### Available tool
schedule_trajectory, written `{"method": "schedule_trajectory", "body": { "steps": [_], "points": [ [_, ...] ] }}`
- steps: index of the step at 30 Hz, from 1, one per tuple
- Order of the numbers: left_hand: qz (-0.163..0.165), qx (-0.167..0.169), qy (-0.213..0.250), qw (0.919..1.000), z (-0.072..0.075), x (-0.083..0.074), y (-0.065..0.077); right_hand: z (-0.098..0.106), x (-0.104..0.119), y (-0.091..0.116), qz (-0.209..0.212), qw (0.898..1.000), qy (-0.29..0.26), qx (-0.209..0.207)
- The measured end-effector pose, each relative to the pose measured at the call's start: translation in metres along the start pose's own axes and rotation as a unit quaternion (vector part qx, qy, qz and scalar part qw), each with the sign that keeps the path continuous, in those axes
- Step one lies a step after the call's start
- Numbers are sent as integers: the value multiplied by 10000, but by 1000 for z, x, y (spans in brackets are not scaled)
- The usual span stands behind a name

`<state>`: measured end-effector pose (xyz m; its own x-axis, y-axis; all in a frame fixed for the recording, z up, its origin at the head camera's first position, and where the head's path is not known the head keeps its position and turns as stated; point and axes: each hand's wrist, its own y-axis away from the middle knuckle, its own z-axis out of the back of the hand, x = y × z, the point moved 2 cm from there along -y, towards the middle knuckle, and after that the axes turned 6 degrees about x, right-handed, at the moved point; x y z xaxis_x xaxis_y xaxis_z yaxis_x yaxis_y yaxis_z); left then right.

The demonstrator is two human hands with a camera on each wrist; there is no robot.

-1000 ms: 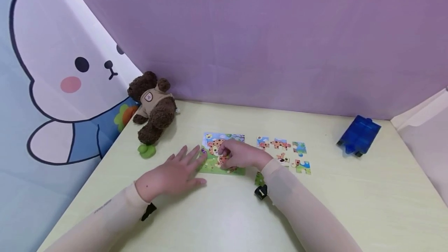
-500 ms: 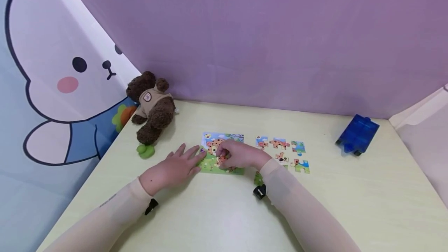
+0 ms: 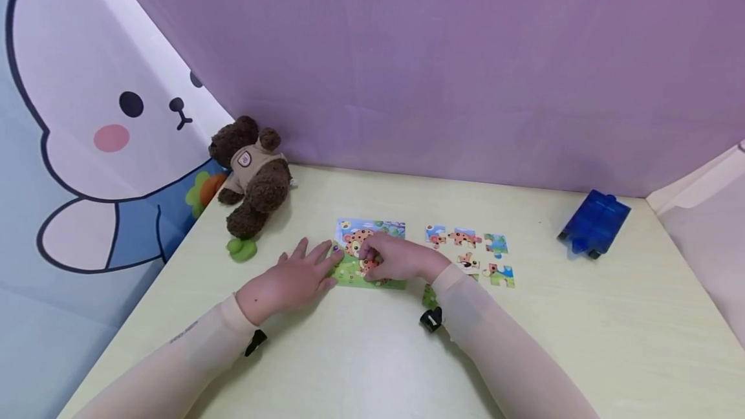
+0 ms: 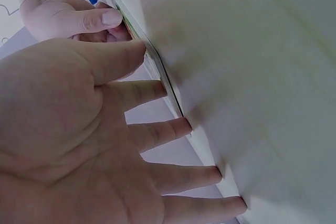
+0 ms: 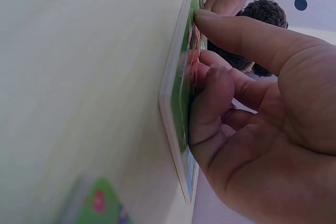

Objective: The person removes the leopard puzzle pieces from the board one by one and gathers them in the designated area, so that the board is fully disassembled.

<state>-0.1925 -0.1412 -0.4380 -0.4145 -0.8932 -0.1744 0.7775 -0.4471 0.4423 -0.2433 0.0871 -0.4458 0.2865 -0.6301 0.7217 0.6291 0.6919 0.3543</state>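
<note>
A jigsaw puzzle board point(image 3: 349, 275) with a spotted animal picture lies on the table. My left hand point(image 3: 288, 284) is spread with straight fingers at its left side. In the left wrist view, the left thumb point(image 4: 123, 56) and fingers reach down to the board's edge and the table. My right hand point(image 3: 401, 257) is over the board with curled fingers. In the right wrist view, its thumb point(image 5: 226, 30) and bent fingers point(image 5: 212, 95) touch the picture. Whether they pinch a puzzle piece is hidden. Several loose puzzle pieces point(image 3: 465, 238) lie right of the board, some partly behind the right wrist.
A brown teddy bear point(image 3: 268, 189) slumps at the table's back left, with a small green toy point(image 3: 241, 249) in front of it. A blue plastic tray-like object point(image 3: 595, 222) lies at the back right. A purple curtain point(image 3: 436, 83) hangs behind the table.
My left hand has drawn its fingers slightly closer together and its thumb nearer the board. The right hand stays in the same place on the board.
</note>
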Motion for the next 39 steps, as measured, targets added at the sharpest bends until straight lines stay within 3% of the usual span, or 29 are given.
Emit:
{"method": "schedule_trajectory", "body": {
  "steps": [20,39],
  "points": [
    [1,66,1,10000,-2,0,-1,-2,0,-1,271,9994,-151,181],
    [-33,-25,-78,10000,1,0,-1,-5,-1,2,334,9981,-495,-161]
  ]
}}
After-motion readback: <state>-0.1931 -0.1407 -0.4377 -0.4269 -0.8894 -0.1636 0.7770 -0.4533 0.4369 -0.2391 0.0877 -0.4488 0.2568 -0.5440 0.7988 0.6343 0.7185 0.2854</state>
